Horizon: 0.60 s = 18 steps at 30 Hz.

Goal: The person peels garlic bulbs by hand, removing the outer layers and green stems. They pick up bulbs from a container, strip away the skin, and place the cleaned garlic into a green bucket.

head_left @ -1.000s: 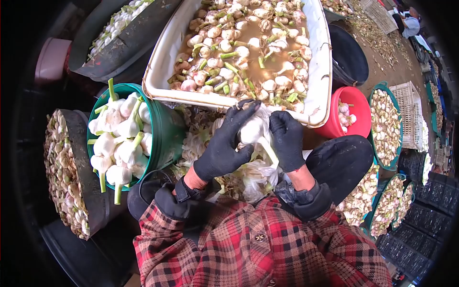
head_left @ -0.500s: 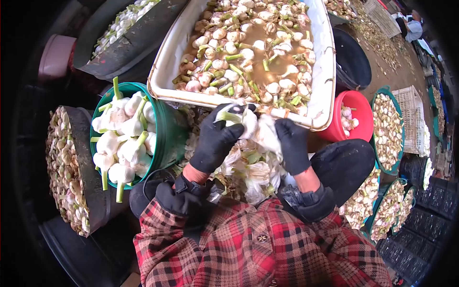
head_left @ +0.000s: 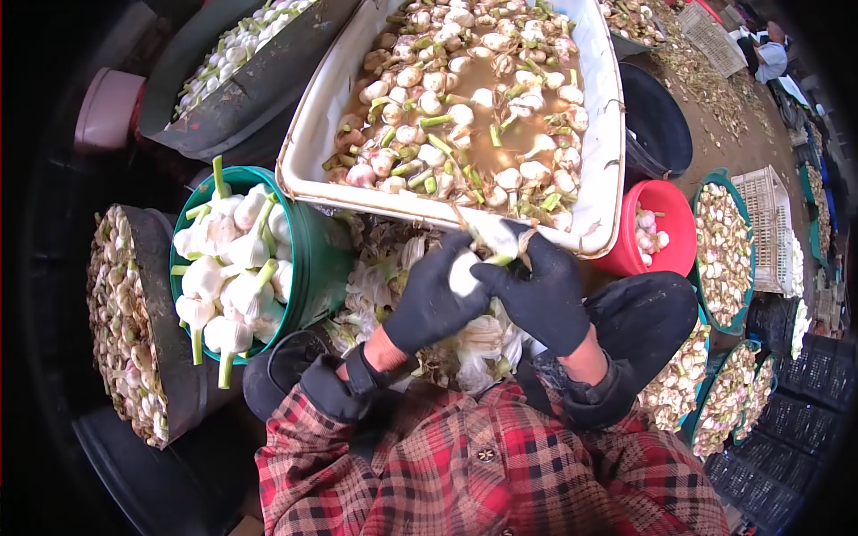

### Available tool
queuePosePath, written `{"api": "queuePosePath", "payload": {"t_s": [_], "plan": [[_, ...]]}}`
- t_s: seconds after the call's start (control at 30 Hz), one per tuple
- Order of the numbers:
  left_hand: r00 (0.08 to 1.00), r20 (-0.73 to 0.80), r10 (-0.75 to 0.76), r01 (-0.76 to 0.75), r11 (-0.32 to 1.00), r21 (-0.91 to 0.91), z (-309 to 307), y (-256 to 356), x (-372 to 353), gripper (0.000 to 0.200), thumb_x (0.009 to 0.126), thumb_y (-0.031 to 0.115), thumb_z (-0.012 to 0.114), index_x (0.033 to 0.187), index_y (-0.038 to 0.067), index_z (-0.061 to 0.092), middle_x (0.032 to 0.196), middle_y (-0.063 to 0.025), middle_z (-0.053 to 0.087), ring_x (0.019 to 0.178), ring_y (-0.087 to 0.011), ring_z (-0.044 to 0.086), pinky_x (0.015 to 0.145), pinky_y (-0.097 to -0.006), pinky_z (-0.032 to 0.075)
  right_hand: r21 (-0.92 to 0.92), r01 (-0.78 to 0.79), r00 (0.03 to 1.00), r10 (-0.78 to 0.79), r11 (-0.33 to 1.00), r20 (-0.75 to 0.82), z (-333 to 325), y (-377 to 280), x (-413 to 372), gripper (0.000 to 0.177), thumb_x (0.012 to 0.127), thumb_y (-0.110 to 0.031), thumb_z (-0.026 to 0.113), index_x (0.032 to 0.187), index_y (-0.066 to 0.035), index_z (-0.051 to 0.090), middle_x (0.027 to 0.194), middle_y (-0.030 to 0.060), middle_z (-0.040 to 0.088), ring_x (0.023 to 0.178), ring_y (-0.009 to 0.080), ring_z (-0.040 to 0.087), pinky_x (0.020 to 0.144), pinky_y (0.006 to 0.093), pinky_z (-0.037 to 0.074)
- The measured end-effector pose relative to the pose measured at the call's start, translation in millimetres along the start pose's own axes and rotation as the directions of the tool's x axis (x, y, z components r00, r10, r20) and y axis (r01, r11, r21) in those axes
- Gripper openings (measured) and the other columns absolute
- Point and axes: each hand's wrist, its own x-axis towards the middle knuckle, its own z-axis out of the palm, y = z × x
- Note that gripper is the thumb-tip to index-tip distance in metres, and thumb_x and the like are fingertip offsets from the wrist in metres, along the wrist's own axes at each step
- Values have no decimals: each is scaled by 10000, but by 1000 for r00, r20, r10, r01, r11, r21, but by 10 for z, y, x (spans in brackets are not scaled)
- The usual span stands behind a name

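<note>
Between my black-gloved hands is a white garlic bulb (head_left: 464, 275) with a green stem and loose papery skin about it. My left hand (head_left: 435, 299) is closed round the bulb. From the other side my right hand (head_left: 547, 299) grips the stem and skin, its thumb pressed against the bulb. Below both hands lies a heap of peeled garlic skins (head_left: 487, 344). Just beyond them stands the white tub (head_left: 375, 204), holding unpeeled garlic bulbs (head_left: 420, 143) in brown water. Clean garlic bulbs (head_left: 237, 277) fill the green bucket (head_left: 313, 268) on the left.
A red bucket (head_left: 684, 219) with a few bulbs stands right of the tub. Green baskets of garlic (head_left: 724, 250) and a white crate (head_left: 764, 223) are further right. Dark containers of garlic (head_left: 134, 322) flank the left side. A person (head_left: 769, 55) sits far off at upper right.
My hands have come closer together and turned the garlic bulb. Skin stretched between them before; now the bulb shows white in my left hand, with my right hand at its stem.
</note>
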Motion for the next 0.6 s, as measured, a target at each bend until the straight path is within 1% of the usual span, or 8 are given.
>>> {"api": "queuePosePath", "payload": {"t_s": [0.1, 0.17, 0.23, 0.3, 0.37, 0.43, 0.5, 0.6], "plan": [[999, 15, 52, -52, 999, -3, 28, -38, -5, 659, 734, 206, 800, 1286, 15, 494, 1090, -138, 617, 967, -200, 619, 815, -315, 498, 90, -24, 999, 28, 996, -40, -21, 174, 11, 247, 754, -154, 775, 899, 9, 661, 700, 113, 650, 590, 183, 603, 593, 315, 483], [993, 55, -100, 97, 994, 55, 3, -39, -37, 698, 724, 247, 820, 1295, 16, 493, 992, -100, 645, 827, -163, 628, 676, -297, 511, 103, -51, 975, 72, 993, -212, -250, 331, 103, 225, 780, -158, 764, 897, 7, 666, 723, 98, 671, 600, 164, 605, 614, 315, 489], [994, 73, -83, 75, 991, 112, 58, -114, -81, 670, 729, 249, 816, 1278, 21, 508, 932, -92, 649, 733, -158, 605, 639, -295, 503, -173, -171, 908, 87, 970, -410, -795, 639, 378, 208, 810, -169, 750, 880, 9, 670, 723, 78, 675, 631, 134, 619, 618, 316, 490], [991, 121, -53, 26, 975, 222, 110, -185, -120, 614, 740, 253, 808, 1245, 32, 537, 813, -77, 656, 543, -149, 558, 565, -291, 486, -187, -47, 830, -66, 981, -553, -1367, 570, 740, 222, 830, -201, 742, 842, 6, 667, 696, 58, 662, 587, 87, 568, 541, 296, 452], [977, 202, -75, 33, 978, 205, 145, -203, -174, 527, 779, 251, 762, 1212, 33, 554, 892, -134, 662, 597, -226, 603, 599, -334, 505, -380, -234, 818, -30, 895, -575, -1915, 591, 1046, 300, 867, -288, 684, 804, 6, 685, 635, 63, 643, 560, 86, 563, 507, 276, 425], [918, 393, 53, -193, 925, 326, 205, -322, -254, 450, 815, 254, 705, 1174, 22, 561, 938, -169, 647, 700, -312, 633, 643, -402, 513, -576, -217, 810, -184, 788, -557, -2112, 840, 1243, 325, 867, -302, 674, 798, 15, 685, 622, 69, 640, 545, 87, 561, 508, 275, 427], [813, 574, -101, -184, 890, 417, 172, -214, -236, 410, 843, 285, 630, 1145, 15, 561, 905, -179, 594, 802, -366, 623, 712, -449, 500, -441, -34, 829, -222, 897, -514, -2031, 901, 1369, 302, 866, -278, 670, 812, 18, 685, 634, 65, 648, 545, 82, 569, 515, 267, 440], [767, 638, -74, -323, 814, 482, 197, -285, -271, 398, 848, 300, 617, 1138, 33, 565, 938, -165, 595, 850, -358, 620, 770, -462, 480, -228, 109, 980, -142, 968, -137, -1313, 487, 1195, 138, 892, -129, 637, 882, 4, 675, 697, 22, 656, 620, 79, 600, 558, 242, 466]]}}
